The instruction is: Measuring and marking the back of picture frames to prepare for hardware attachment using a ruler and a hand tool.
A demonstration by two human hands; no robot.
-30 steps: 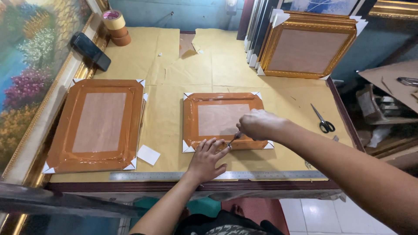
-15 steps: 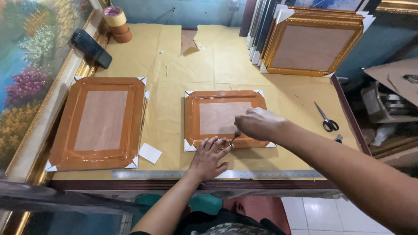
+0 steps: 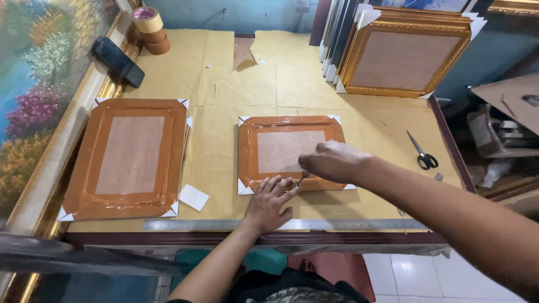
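A small picture frame (image 3: 286, 150) lies face down in the middle of the table, its back sealed with brown tape and its corners capped in white. My left hand (image 3: 269, 203) presses flat with spread fingers on the table at the frame's near edge. My right hand (image 3: 331, 161) is closed around a small thin tool (image 3: 299, 183) whose tip touches the near taped edge, right by my left fingertips. The tool is mostly hidden by the hand.
A larger taped frame (image 3: 126, 159) lies at the left, a white card (image 3: 193, 197) beside it. A steel ruler (image 3: 342, 224) runs along the front edge. Scissors (image 3: 422, 154) lie at the right, gold frames (image 3: 401, 55) lean at the back, tape rolls (image 3: 150, 28) at back left.
Both hands stay at the near edge of the small frame. My right hand has shifted slightly along that edge with the tool.
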